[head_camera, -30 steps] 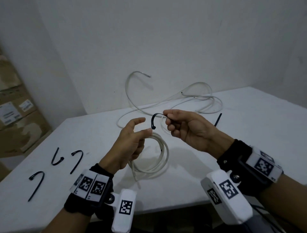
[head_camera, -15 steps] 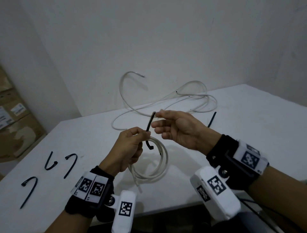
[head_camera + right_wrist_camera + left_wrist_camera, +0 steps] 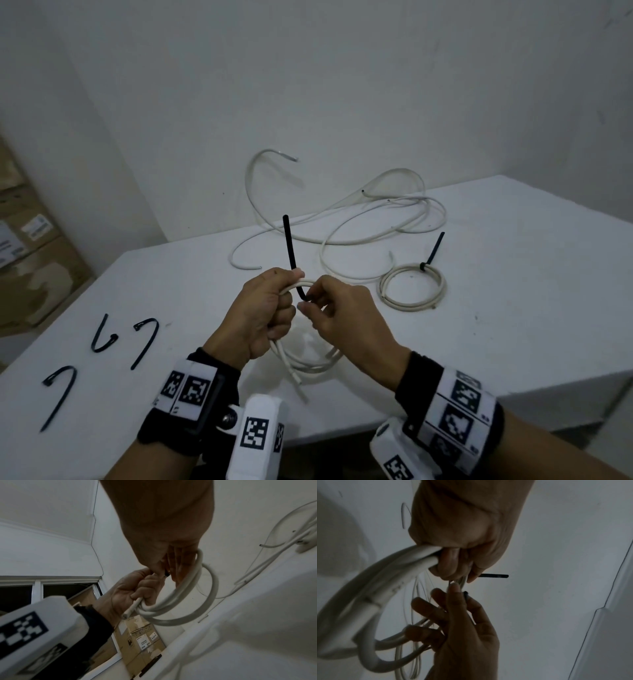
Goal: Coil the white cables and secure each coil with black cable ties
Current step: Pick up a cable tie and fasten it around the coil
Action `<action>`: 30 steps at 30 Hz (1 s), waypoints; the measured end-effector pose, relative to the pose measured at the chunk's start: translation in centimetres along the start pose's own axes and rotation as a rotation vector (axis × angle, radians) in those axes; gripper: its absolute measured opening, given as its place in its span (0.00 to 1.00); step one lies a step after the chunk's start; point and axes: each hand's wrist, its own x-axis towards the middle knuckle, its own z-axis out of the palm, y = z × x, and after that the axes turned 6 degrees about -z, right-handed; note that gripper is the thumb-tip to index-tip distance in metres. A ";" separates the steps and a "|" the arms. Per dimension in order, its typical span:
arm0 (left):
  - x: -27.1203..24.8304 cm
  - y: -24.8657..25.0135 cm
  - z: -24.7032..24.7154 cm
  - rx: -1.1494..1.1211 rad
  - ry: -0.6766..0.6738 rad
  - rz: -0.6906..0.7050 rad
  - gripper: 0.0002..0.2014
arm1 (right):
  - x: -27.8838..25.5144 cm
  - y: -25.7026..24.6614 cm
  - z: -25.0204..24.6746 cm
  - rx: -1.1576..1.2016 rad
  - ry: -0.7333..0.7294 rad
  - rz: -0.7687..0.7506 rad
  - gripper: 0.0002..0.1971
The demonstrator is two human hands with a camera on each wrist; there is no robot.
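At the centre of the frame, the person's left hand [image 3: 263,311] grips a white cable coil [image 3: 308,363] held above the table [image 3: 513,308]. The right hand [image 3: 339,315] pinches the lower end of a black cable tie [image 3: 291,253] hooked under the coil; its tail stands upright. This looks like the tying step: next, the tail must wrap over and thread through the head. Lower left lie three spare ties [image 3: 102,356]. Right of centre rests a tied coil [image 3: 412,286]. Beyond it, upper centre, loose cable [image 3: 342,222] sprawls, not yet coiled.
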 end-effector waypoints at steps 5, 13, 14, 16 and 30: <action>-0.2 -0.2 -0.6 0.026 0.031 0.045 0.10 | -0.3 -0.1 0.6 -0.078 0.042 -0.171 0.09; 0.1 -0.7 -1.2 0.085 0.129 0.132 0.08 | -1.1 -0.4 -0.4 -0.179 -0.092 -0.239 0.11; 0.1 -0.7 -1.3 0.082 0.137 0.141 0.08 | -1.2 -0.6 -0.6 -0.178 -0.095 -0.247 0.12; 0.1 -0.7 -1.3 0.077 0.143 0.146 0.08 | -1.4 -0.9 -1.1 -0.170 -0.077 -0.271 0.13; -1.4 -2.0 1.3 0.309 0.211 0.509 0.07 | 1.2 -1.2 -1.3 0.243 0.247 -0.008 0.15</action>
